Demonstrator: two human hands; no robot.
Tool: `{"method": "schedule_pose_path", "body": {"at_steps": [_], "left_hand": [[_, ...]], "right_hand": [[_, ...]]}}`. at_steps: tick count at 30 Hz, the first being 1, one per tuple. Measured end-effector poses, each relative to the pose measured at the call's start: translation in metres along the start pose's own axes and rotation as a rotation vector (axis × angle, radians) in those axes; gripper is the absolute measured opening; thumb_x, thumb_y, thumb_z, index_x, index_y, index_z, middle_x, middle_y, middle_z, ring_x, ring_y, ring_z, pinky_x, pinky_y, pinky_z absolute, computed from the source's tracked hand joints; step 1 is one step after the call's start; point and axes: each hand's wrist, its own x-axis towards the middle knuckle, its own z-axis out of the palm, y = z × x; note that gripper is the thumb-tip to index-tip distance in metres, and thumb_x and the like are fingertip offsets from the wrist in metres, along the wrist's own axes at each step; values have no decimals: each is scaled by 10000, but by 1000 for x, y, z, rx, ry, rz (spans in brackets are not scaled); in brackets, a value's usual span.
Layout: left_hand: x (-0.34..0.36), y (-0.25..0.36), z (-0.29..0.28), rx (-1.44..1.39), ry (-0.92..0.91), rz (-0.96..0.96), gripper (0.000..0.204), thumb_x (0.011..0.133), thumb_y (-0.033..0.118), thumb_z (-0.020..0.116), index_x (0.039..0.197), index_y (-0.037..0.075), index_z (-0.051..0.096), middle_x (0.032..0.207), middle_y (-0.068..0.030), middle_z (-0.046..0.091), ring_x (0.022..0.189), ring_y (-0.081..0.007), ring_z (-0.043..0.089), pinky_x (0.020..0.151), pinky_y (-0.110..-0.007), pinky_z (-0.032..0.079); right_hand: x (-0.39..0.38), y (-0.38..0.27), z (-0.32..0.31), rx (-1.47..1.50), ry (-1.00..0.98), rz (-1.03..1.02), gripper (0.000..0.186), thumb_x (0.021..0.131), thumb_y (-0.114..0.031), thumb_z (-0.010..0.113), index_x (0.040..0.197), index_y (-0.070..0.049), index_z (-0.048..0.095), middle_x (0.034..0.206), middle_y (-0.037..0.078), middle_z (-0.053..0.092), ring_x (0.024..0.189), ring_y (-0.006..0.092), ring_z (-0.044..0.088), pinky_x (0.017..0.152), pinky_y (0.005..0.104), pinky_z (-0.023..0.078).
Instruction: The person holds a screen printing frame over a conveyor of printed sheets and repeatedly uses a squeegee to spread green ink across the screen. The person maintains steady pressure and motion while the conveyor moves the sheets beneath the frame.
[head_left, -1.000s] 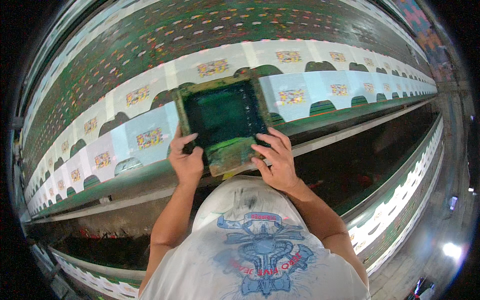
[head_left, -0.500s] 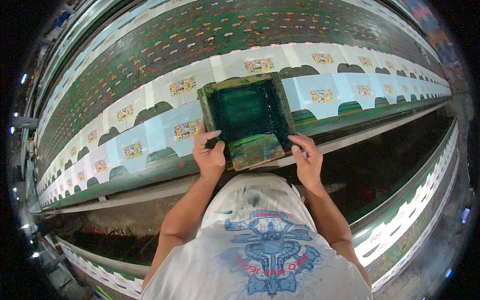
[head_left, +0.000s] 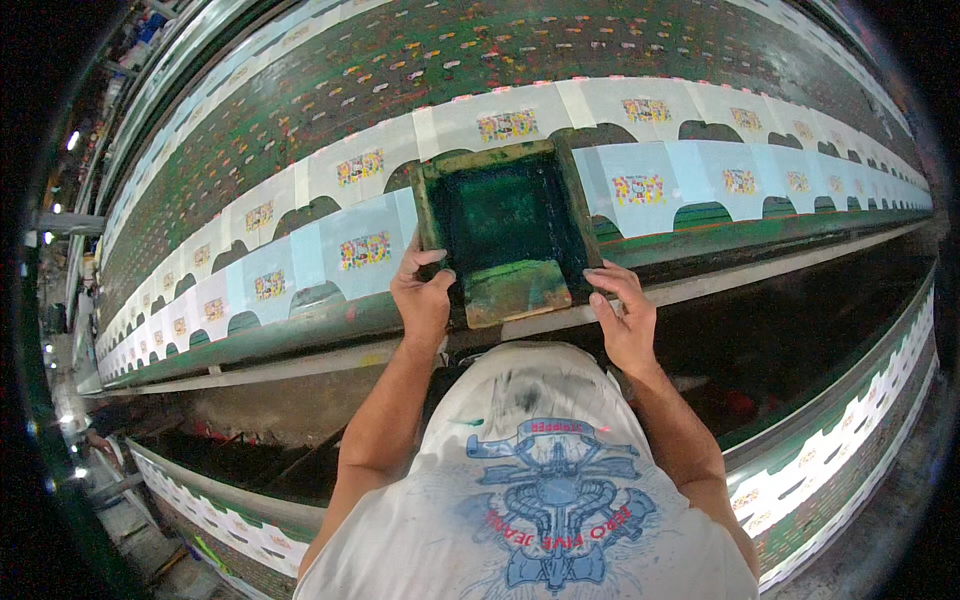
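Between 11 and 12 o'clock spreads a dark green-brown tabletop (head_left: 400, 80), speckled with lines of small coloured marks. A grey metal beam (head_left: 70, 222) juts in at 9, with small bright lamps (head_left: 73, 141) dotted above it toward 10. A shadowy gap (head_left: 800, 300) opens at 3, running down toward 4, where a second table (head_left: 850, 500) bears white scallop-edged pieces (head_left: 820, 440) with small printed patches. Another table at 8 carries more white pieces (head_left: 200, 510); a thin yellow-green strip (head_left: 208, 555) lies nearby, between 7 and 8, beside grey floor (head_left: 130, 520).
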Motion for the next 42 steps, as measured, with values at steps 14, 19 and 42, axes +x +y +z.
{"method": "schedule_pose_path", "body": {"at_steps": [14,19,42], "left_hand": [[0,6,-3,54,64,-141,371,742,-188,680,1063,-18,755,1721,-245,527,1449,-303,626,1167,-398,506],[2,6,-4,79,29,-128,323,764,-194,678,1029,-20,743,1734,-253,506,1535,-314,554,1232,-408,442],[13,2,-13,11,6,-232,417,944,-172,694,1333,-22,700,1667,-235,557,1492,-285,590,1246,-385,471]], "right_hand": [[32,-43,-8,-230,-261,-397,323,885,-45,852,1200,-79,788,1206,107,770,1111,345,740,992,489,589],[49,-52,35,-563,-583,-499,457,868,-136,848,1318,-105,776,1379,118,677,1394,313,583,1122,482,515],[227,-42,81,-703,-677,-271,455,894,-2,669,1313,-110,806,1135,193,747,1153,421,712,1052,544,570]]}}
